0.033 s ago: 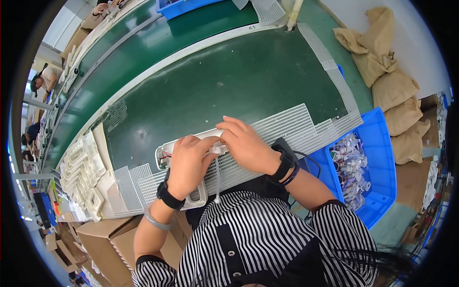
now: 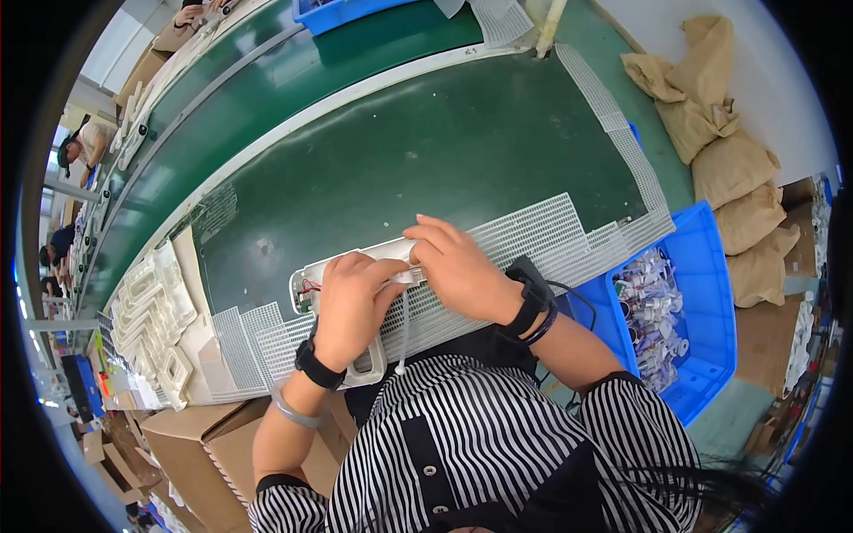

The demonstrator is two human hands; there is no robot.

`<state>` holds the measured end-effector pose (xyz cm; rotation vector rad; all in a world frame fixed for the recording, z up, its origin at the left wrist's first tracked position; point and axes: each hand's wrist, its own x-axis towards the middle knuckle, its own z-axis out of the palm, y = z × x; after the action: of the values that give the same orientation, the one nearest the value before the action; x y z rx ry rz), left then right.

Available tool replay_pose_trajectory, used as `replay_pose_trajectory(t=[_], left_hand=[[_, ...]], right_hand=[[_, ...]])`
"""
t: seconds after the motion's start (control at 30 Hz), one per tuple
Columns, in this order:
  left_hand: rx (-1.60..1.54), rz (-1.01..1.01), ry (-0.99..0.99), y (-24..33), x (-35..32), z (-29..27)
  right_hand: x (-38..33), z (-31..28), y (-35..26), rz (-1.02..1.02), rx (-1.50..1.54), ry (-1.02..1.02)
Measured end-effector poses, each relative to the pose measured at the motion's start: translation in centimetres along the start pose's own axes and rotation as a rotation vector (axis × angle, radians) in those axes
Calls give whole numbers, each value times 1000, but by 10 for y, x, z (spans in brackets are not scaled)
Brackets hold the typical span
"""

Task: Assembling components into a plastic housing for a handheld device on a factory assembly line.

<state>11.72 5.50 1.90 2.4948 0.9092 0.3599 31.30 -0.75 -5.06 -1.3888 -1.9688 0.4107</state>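
Both hands grip one white plastic housing [image 2: 355, 266] at the bench's near edge; left hand [image 2: 351, 306] closed over it; right hand [image 2: 458, 266] pinching its end; one clear tube [image 2: 404, 333] dangles below.

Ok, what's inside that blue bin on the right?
The blue bin holds a heap of small clear-and-white parts, some with red bits. Whatever lies under the heap is covered, and the person's right arm hides its near-left corner.
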Motion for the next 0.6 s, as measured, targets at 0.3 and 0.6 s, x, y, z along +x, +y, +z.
replay_pose_trajectory(t=[0.3, 0.6], left_hand=[[-101, -181, 193, 3, -27, 29], [108, -89, 264, 7, -28, 24]], right_hand=[[3, -7, -9, 37, -5, -17], [3, -9, -7, 24, 3, -46]])
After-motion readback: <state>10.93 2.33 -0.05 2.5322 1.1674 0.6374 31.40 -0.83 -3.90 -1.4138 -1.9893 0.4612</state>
